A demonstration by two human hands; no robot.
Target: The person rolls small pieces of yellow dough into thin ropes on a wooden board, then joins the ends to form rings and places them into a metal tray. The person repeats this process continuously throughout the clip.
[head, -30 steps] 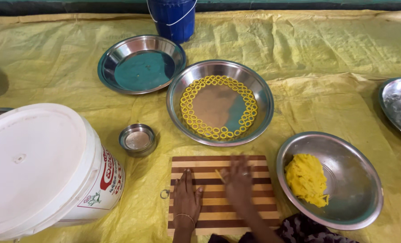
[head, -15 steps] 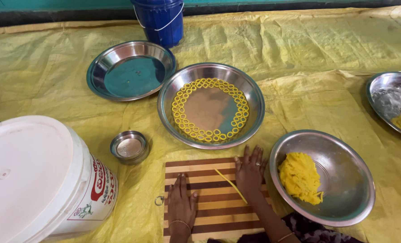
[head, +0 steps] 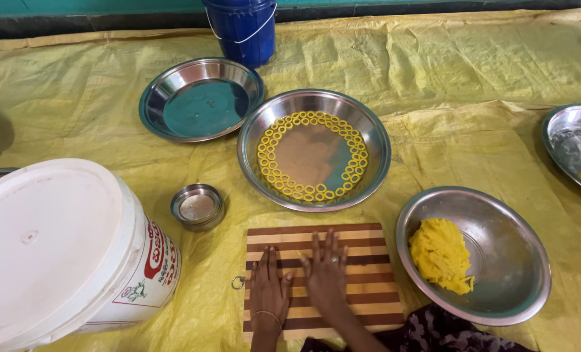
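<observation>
1. Nearest: the left hand [head: 268, 294] and right hand [head: 325, 272] lie palm-down, side by side and touching, on the striped wooden board [head: 368, 251]. Both are flat with fingers spread, gripping nothing; whether a piece of dough lies beneath them cannot be told.
2. Technique: rolling a strand here is best done, in judgement, with even, light palm pressure and both hands travelling together, so the strand keeps one thickness.
3. Near right: one steel bowl [head: 512, 261] holds one lump of yellow dough [head: 440, 255], just beside the board.
4. Near left: one white lidded bucket [head: 56, 248]; between it and the board stands one small steel cup [head: 198, 206].
5. Middle: one steel dish [head: 313, 98] carries yellow dough rings [head: 362, 156] set along its floor edge in a roughly double row, too many and too small to count exactly.
6. Far left: one steel dish with no rings [head: 199, 101].
7. Far: one blue bucket [head: 241, 29].
8. Right edge: one further steel dish [head: 564, 140], partly cut off.
9. All rest on a yellow sheet [head: 466, 65].
</observation>
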